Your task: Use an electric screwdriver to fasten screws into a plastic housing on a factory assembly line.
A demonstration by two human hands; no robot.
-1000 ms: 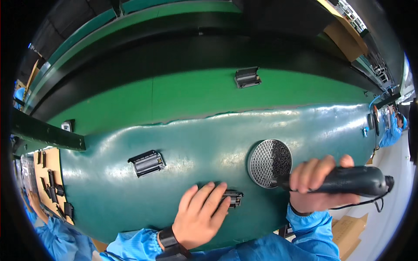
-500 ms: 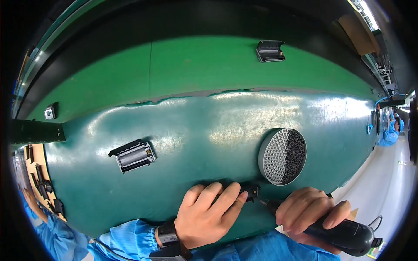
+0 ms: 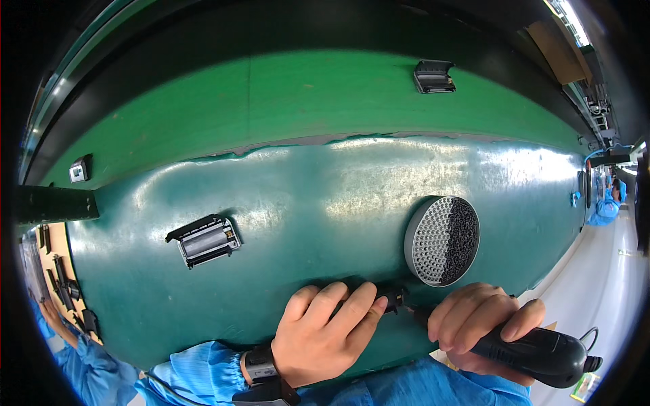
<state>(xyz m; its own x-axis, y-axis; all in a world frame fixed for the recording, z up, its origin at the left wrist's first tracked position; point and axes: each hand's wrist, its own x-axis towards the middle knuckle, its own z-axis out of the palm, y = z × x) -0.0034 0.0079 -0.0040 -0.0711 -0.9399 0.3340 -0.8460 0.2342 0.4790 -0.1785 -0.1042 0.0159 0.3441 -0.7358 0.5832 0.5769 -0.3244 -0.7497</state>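
at the near edge of the green counter, the left hand lies palm down over a small black part, its fingers pressed together and curled over the part so that only the right end of it shows. just beside it, the right hand is wrapped tight around a black power driver, fingers closed on the handle; the tip points left and meets the exposed end of the part. a thin cable loops off the tool's back end. both wrists come out of blue sleeves, and the left wrist wears a dark band.

a little past the hands, right of centre, a round grey tray stands tilted up on the counter, its face full of small holes, the right half of it dark. to the left, well apart from the hands, a black hinged part lies open on the mat. further back, beyond a raised seam, the surface turns brighter green, with another black part near the far edge and a small grey piece at the far left. a person in blue stands far off on the right.
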